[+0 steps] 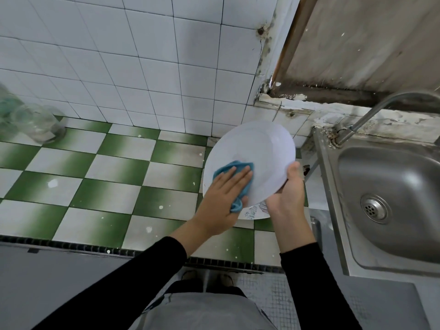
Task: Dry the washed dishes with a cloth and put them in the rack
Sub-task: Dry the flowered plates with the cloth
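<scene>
A large white plate [259,148] is held tilted above the green-and-white checkered counter [114,177]. My right hand [287,194] grips its lower right rim, thumb on top. My left hand [223,196] lies flat on the plate's face, pressing a blue cloth [234,172] against it. Below the held plate, part of another dish [254,211] with a dark pattern shows on the counter; most of it is hidden. No rack is in view.
A steel sink [390,201] with a drain and a bent tap [371,115] stands at the right. Clear glass jars [31,117] sit at the far left against the white tiled wall. A dark edge strip runs along the counter's front.
</scene>
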The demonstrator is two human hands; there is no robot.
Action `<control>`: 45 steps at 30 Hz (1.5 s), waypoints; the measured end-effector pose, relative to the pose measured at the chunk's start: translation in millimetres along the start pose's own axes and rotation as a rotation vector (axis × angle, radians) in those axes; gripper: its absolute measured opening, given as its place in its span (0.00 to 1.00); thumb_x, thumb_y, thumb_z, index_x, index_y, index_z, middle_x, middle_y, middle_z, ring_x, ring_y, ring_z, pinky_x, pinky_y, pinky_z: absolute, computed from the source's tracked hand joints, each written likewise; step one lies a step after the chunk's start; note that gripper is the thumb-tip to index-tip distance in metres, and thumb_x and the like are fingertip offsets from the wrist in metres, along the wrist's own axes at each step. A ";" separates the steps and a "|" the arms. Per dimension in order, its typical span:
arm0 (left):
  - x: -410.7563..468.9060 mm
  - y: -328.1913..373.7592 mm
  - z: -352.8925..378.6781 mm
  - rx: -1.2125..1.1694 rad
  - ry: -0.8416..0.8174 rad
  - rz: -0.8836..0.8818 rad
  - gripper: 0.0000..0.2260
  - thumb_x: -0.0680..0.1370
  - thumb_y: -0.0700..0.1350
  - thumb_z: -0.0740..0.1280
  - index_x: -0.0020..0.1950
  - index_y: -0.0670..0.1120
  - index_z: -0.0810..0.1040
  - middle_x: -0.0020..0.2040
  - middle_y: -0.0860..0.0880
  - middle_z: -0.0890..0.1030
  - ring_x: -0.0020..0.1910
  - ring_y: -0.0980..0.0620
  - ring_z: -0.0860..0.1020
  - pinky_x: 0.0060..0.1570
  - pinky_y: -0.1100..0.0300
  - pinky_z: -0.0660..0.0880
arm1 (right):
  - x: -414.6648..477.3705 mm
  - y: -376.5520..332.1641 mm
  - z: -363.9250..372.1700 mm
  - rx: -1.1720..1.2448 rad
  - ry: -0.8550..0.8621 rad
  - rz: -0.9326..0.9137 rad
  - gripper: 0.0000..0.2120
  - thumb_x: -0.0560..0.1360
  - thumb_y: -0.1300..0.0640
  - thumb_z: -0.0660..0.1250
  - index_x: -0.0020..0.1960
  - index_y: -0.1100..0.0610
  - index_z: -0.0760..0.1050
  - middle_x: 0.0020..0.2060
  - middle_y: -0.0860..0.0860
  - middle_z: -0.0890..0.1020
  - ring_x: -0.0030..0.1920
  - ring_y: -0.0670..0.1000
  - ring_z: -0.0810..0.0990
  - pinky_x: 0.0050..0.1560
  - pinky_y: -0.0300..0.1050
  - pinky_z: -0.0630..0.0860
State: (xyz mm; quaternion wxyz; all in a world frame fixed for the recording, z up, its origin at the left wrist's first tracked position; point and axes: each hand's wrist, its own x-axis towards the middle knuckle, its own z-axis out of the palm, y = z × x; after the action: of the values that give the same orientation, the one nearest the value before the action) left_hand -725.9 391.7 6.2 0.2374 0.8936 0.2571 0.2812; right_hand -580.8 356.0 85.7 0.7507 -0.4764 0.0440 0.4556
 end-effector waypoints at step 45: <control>31.5 6.6 -49.8 -0.727 0.473 -0.540 0.09 0.79 0.42 0.67 0.57 0.55 0.77 0.40 0.57 0.81 0.39 0.53 0.80 0.37 0.49 0.81 | 28.4 20.7 -25.6 -0.499 0.058 0.035 0.25 0.79 0.43 0.67 0.69 0.56 0.66 0.57 0.49 0.78 0.54 0.49 0.77 0.53 0.45 0.75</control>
State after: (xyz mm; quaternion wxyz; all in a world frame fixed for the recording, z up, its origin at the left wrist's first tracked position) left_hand -732.5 419.4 58.2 0.5325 0.5670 0.4109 0.4755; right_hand -569.9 357.6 43.7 0.6002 -0.6591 -0.0402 0.4512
